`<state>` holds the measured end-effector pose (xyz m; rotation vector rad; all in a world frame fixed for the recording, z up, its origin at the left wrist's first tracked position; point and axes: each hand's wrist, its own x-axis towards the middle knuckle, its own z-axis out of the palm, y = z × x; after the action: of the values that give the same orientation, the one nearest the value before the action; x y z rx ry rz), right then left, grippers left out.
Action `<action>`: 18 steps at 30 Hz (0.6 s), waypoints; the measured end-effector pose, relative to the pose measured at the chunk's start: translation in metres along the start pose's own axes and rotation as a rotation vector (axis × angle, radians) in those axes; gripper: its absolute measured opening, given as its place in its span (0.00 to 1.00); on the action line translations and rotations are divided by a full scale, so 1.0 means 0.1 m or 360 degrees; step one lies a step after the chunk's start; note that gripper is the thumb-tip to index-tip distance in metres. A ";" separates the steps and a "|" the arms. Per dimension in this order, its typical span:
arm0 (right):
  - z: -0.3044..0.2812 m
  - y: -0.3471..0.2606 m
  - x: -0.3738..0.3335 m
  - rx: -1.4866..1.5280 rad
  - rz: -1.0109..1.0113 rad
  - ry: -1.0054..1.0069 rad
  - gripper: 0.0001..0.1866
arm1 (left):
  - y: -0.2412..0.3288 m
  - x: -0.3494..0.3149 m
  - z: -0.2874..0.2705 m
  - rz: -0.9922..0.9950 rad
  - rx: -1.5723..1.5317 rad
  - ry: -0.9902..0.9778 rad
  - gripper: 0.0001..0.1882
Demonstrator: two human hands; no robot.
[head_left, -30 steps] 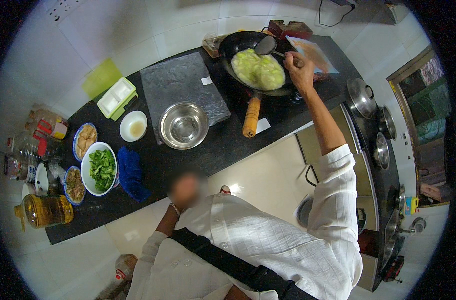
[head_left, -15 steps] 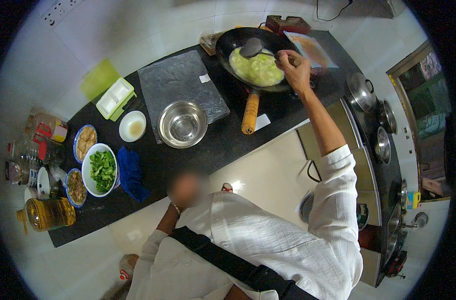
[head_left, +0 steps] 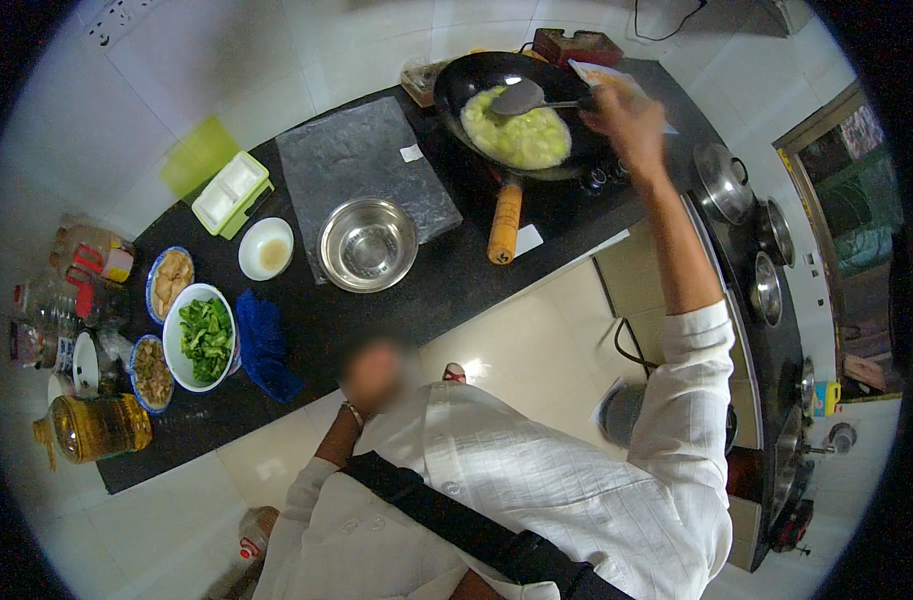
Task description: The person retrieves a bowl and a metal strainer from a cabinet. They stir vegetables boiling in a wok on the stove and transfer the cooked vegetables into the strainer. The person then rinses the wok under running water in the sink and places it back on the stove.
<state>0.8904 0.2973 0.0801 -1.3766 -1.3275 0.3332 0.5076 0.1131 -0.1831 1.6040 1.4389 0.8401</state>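
My right hand (head_left: 629,122) is wrapped around the handle of a dark metal ladle (head_left: 520,97) over the wok, at the far right of the counter. The ladle's rounded head sits at the upper part of the pale green food pieces (head_left: 532,140), which lie in cloudy liquid. The black wok (head_left: 467,72) rests on the cooktop, its wooden handle (head_left: 505,222) pointing toward me. My left hand (head_left: 375,375) hangs near the counter's front edge, in front of my shirt; it is blurred, so its fingers do not show.
A steel bowl (head_left: 368,246) stands at the corner of a grey board (head_left: 349,150). Leftward are a small white bowl (head_left: 266,249), a bowl of chopped green peppers (head_left: 206,339), a blue cloth (head_left: 265,350) and an oil jug (head_left: 102,428). Pot lids (head_left: 725,184) sit at right.
My right hand has moved right, and the ladle's head has shifted slightly right across the food in the wok. My left hand has stayed in place.
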 end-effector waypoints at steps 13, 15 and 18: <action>-0.70 -0.12 0.30 0.0265 0.0779 -0.0216 0.17 | -0.01 0.02 0.03 0.0032 -0.0115 -0.0022 0.09; -0.31 -0.04 0.19 0.0561 0.0818 -0.0055 0.19 | -0.05 0.02 0.02 0.0069 -0.0108 0.0013 0.09; -0.11 -0.04 0.11 0.0616 0.0685 0.0056 0.18 | -0.13 0.02 0.03 0.0112 -0.0065 0.0020 0.09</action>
<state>0.9010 0.2998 0.0921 -1.3161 -0.8689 0.8079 0.5043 0.1149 -0.1963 1.6293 1.3724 0.9152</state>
